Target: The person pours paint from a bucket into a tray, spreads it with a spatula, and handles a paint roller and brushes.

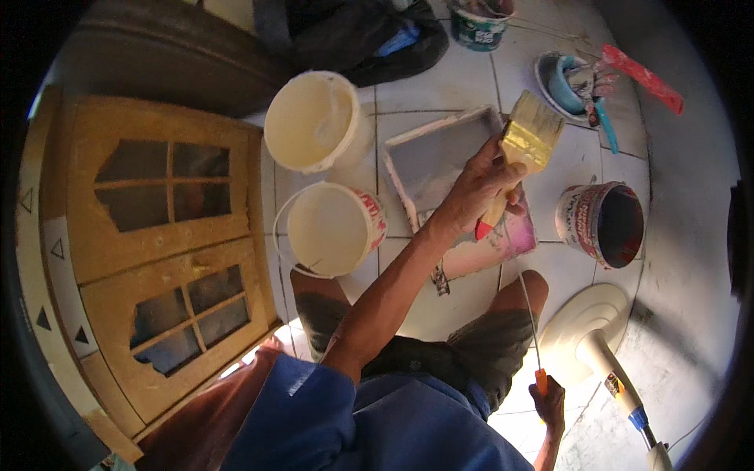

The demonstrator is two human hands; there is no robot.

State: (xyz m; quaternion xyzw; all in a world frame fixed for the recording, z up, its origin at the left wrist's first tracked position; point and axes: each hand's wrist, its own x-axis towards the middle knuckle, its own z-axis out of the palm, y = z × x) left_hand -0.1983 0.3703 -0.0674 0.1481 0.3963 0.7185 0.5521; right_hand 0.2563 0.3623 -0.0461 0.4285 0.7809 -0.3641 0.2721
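My left hand [488, 180] is closed round the wooden handle of a wide paintbrush [528, 141], raised with its pale bristles pointing up and away. The brush has a yellow metal band and a red handle tip. Below it, a paint-stained tray [397, 169], grey inside with a pink patch at its near end, lies on the floor between and beyond my knees. Low on the right, my right hand [550, 400] grips the orange handle of a long thin metal rod tool [528, 302]. The rod reaches toward the tray; its far end cannot be made out.
Two pale buckets [310, 122] stand left of the tray. A dark-stained bucket [601, 220] is at right, near a standing fan's round base [565, 330]. Beyond sit a bowl of tools [561, 86], a red-handled tool [644, 78] and a green pail [477, 31]. A wooden cabinet [169, 259] lines the left.
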